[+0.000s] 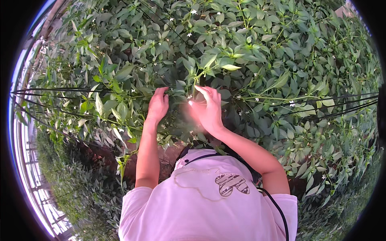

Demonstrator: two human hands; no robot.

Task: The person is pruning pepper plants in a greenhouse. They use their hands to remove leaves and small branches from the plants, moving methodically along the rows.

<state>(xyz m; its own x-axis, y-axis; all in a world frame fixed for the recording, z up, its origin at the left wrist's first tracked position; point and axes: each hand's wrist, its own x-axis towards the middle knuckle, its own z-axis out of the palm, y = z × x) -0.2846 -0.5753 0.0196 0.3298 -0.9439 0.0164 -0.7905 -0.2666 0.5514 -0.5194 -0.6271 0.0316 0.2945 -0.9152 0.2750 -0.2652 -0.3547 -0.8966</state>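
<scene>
Dense pepper plants with small white flowers spread in front of me. My left hand is among the leaves left of centre, its fingers bent and pointing away from me; whether it holds a stem is hidden. To its right, my right hand has its index finger and thumb beside a pale green upright stem that carries bright young leaves. The fingertips are at or very near this stem, and I cannot tell whether they pinch it. The palm side is partly blurred by glare.
Black strings run across the plants at left, and more black strings at right. A dark cable hangs along my right side. Brown soil shows between the plants and my shirt. A bright greenhouse frame curves along the left rim.
</scene>
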